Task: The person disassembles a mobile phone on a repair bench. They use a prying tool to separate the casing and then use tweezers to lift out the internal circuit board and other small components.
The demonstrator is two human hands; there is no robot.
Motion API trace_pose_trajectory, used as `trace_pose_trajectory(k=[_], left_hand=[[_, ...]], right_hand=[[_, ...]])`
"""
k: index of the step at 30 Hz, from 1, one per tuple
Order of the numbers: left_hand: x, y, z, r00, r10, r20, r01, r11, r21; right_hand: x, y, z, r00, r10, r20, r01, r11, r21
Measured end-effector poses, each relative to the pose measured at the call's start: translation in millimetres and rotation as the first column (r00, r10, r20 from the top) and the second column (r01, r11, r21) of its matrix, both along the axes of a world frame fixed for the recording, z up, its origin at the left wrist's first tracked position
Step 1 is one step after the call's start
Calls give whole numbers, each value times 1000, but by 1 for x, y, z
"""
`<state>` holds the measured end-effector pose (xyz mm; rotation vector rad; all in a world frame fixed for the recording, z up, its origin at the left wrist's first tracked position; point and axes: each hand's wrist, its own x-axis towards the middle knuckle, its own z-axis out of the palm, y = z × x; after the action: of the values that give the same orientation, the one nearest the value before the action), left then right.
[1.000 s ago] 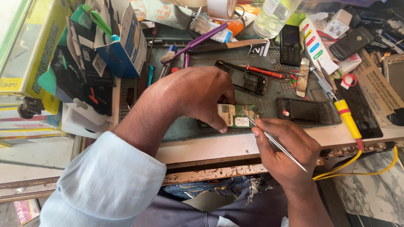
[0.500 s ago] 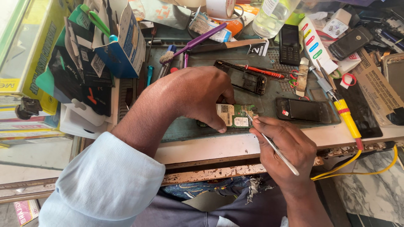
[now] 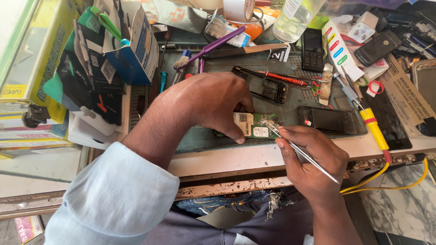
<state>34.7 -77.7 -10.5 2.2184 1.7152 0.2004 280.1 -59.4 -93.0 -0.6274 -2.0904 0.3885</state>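
Observation:
My left hand (image 3: 206, 103) presses down on a small green phone circuit board (image 3: 254, 125) lying on the dark green work mat (image 3: 195, 140), thumb and fingers pinning its left side. My right hand (image 3: 313, 161) grips thin metal tweezers (image 3: 297, 149) like a pen. Their tips touch the board's right edge. A light blue sleeve covers my left forearm.
A black phone frame (image 3: 263, 88), a red screwdriver (image 3: 279, 78) and a dark phone (image 3: 329, 120) lie behind the board. A yellow-handled soldering iron (image 3: 370, 120) with yellow cable sits right. Boxes (image 3: 131, 45), a purple brush (image 3: 213, 45), a keypad phone (image 3: 312, 50), tape and a bottle crowd the back.
The tweezers have swung slightly in my right hand, their tips staying at the board's right edge. My left hand has stayed on the board.

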Motion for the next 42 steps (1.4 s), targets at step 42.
trace_pose_trajectory(k=[42], left_hand=[[7, 16, -28, 981, -148, 128, 83, 906, 416]], right_hand=[[1, -3, -3, 998, -68, -19, 68, 998, -10]])
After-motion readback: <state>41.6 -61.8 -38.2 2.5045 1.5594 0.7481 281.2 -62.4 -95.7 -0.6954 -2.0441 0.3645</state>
